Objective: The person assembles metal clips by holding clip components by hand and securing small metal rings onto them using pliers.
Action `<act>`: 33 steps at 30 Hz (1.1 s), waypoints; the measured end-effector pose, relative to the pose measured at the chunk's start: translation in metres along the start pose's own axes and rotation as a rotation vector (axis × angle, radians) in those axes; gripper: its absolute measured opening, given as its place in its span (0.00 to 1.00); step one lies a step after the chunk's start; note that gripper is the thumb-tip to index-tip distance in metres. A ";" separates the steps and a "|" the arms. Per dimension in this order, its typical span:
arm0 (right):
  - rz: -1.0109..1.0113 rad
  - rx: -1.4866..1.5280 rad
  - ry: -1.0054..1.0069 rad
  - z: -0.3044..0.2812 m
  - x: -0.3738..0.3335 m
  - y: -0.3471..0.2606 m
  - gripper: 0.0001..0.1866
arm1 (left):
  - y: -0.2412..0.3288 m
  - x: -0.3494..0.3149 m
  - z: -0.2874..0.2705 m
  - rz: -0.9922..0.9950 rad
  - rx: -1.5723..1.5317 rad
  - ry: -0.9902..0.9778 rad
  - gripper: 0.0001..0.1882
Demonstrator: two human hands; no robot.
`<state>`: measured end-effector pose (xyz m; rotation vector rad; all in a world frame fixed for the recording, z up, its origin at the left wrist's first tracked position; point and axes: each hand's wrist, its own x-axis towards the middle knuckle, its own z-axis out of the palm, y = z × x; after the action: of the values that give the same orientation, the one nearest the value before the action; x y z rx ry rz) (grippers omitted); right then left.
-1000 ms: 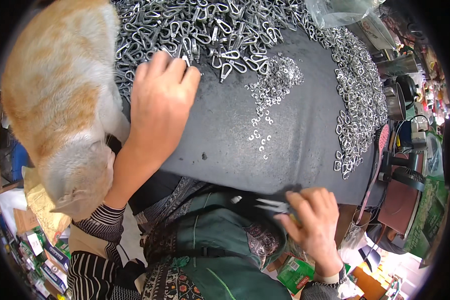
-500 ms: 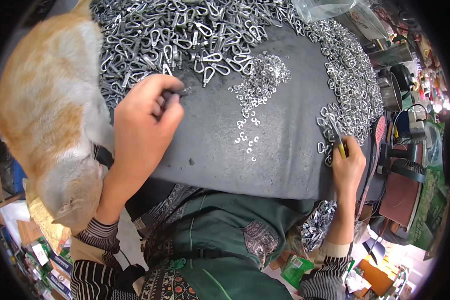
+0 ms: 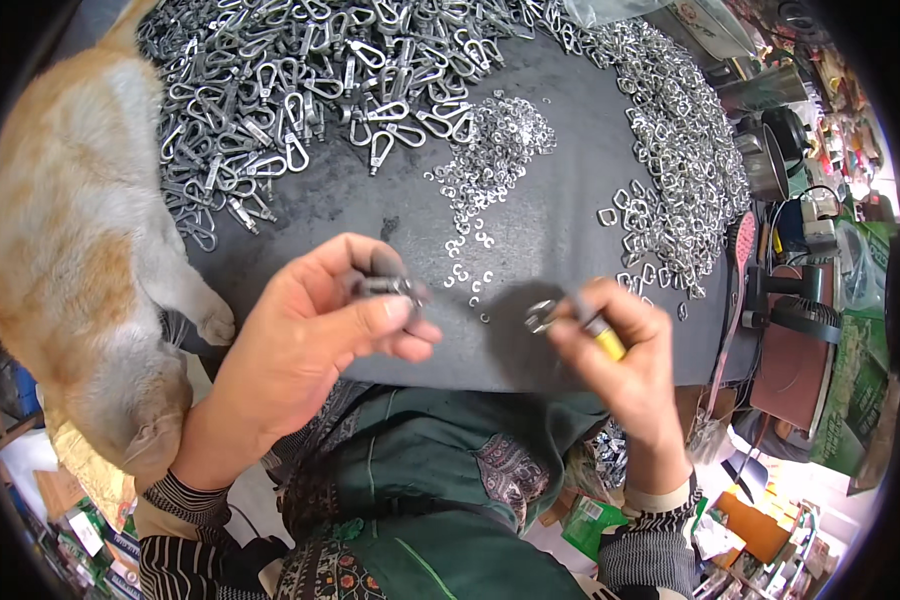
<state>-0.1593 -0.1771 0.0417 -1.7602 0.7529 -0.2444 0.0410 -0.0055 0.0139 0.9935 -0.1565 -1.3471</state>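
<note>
Over the near part of the dark tabletop (image 3: 560, 240), my left hand (image 3: 300, 345) pinches a small metal clasp-like piece (image 3: 382, 287), blurred by motion. To its right, my right hand (image 3: 630, 365) is closed round a yellow-handled hand tool (image 3: 608, 341) whose working end is smeared. A shiny metal loop (image 3: 540, 317) shows at the fingertips of that hand. Between and beyond the hands lie a few tiny C-shaped rings (image 3: 457, 272), trailing from a small heap of rings (image 3: 500, 145). Metal snap hooks (image 3: 310, 80) are piled at the far left.
A large heap of metal D-shaped loops (image 3: 675, 160) covers the right side of the table. An orange-and-white cat (image 3: 80, 260) lies along the left edge, one paw near my left forearm. A pink-headed brush (image 3: 744, 240) and a small fan (image 3: 806, 318) stand beyond the right edge.
My right hand has moved left from the loop heap, now with a metal loop at its fingertips. My left hand has come nearer and rightward, toward the right hand. The view has shifted slightly.
</note>
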 end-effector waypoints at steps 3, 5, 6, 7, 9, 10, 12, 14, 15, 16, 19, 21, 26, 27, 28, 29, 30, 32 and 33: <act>-0.083 -0.048 -0.157 0.019 0.001 -0.007 0.05 | -0.002 -0.003 0.002 -0.054 0.045 -0.076 0.12; -0.103 -0.089 -0.208 0.024 0.005 -0.014 0.05 | -0.005 -0.002 0.002 -0.040 0.074 -0.057 0.12; -0.106 -0.086 -0.211 0.026 0.005 -0.014 0.05 | -0.003 -0.003 0.001 -0.033 0.114 -0.077 0.12; -0.125 -0.126 -0.229 0.027 0.006 -0.015 0.05 | -0.001 -0.003 0.001 -0.026 0.154 -0.097 0.12; -0.148 -0.164 -0.251 0.030 0.005 -0.015 0.05 | 0.002 -0.004 0.003 -0.026 0.229 -0.065 0.13; -0.060 -0.066 -0.214 0.033 0.003 -0.014 0.05 | 0.003 -0.004 0.004 -0.028 0.302 -0.038 0.13; 0.026 0.032 -0.179 0.037 0.002 -0.014 0.04 | -0.004 -0.003 0.003 -0.017 0.262 -0.058 0.14; 0.100 0.141 -0.088 0.042 0.003 -0.016 0.02 | -0.011 -0.004 0.002 -0.002 0.129 -0.085 0.17; 0.099 0.140 -0.087 0.044 0.003 -0.015 0.02 | -0.013 -0.003 0.003 -0.002 0.129 -0.086 0.17; 0.082 0.165 -0.062 0.047 0.002 -0.011 0.02 | -0.015 -0.003 0.005 0.010 0.080 -0.054 0.17; 0.061 0.180 -0.020 0.053 0.002 -0.009 0.02 | -0.016 -0.005 0.006 0.010 0.032 -0.028 0.16; 0.058 0.170 -0.003 0.053 0.002 -0.007 0.02 | -0.016 -0.005 0.004 -0.002 0.031 -0.038 0.16; -0.026 0.062 -0.066 0.045 0.001 -0.001 0.03 | -0.014 -0.007 0.004 -0.025 0.058 -0.017 0.15; -0.025 0.055 -0.091 0.043 0.000 -0.001 0.03 | -0.015 -0.007 0.005 -0.025 0.055 -0.021 0.15; -0.025 0.050 -0.089 0.042 0.000 -0.002 0.03 | -0.015 -0.006 0.005 -0.018 0.067 -0.028 0.15; -0.029 0.048 -0.111 0.040 -0.001 -0.002 0.04 | -0.016 -0.006 0.006 -0.010 0.079 -0.036 0.14; -0.034 0.047 -0.135 0.038 -0.001 -0.002 0.04 | -0.016 -0.007 0.006 -0.009 0.077 -0.038 0.14; -0.060 -0.026 -0.187 0.034 0.000 -0.009 0.05 | -0.015 -0.009 0.006 -0.032 0.191 -0.099 0.14; -0.086 -0.096 -0.241 0.033 0.000 -0.014 0.05 | -0.013 -0.010 0.007 -0.031 0.190 -0.101 0.14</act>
<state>-0.1374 -0.1493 0.0441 -1.8746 0.5229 -0.0517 0.0242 0.0005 0.0136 1.0902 -0.3518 -1.4309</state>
